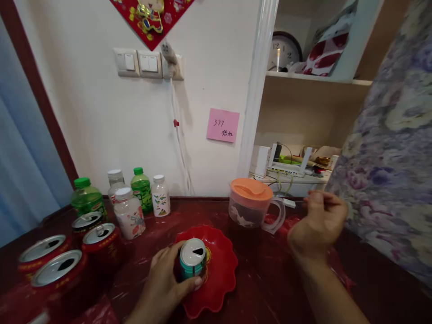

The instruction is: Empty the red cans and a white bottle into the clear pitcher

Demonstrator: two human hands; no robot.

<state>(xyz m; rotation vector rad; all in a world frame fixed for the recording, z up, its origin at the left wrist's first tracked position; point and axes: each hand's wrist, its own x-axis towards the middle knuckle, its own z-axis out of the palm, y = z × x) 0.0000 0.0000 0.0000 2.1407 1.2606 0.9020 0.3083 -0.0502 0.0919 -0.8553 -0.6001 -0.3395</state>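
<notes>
Grips a small teal can (193, 263) with the left hand (165, 285): thumb across the near side, fingers round the far side, closed firmly on it. Stands upright in that grip, pull-tab end up, mouth open, bottom on a red scalloped dish (221, 276), toward the dish's left half. Sits in turn on a dark red table (266, 283) with a glossy cover.

Holds the right hand (319, 225) clear of the table, well right of the grip and a little beyond it. Curls the fingers in toward the palm; cannot tell whether closed on anything or merely loose.

Beyond the grip and slightly right, between the two hands: a clear pitcher (251, 207) with an orange lid, handle turned toward the right hand, near but not touching.

Left of the grip: four red cans (101, 240), silver tops up, bunched together. Beyond those, toward the wall: two green bottles (141, 189) and three pale bottles (130, 218) with white caps.

Far beyond the grip, on the wall: a pink note (222, 125) and a row of switches (138, 63). Right of the right hand: flowered cloth (391, 157) filling the frame's edge.
</notes>
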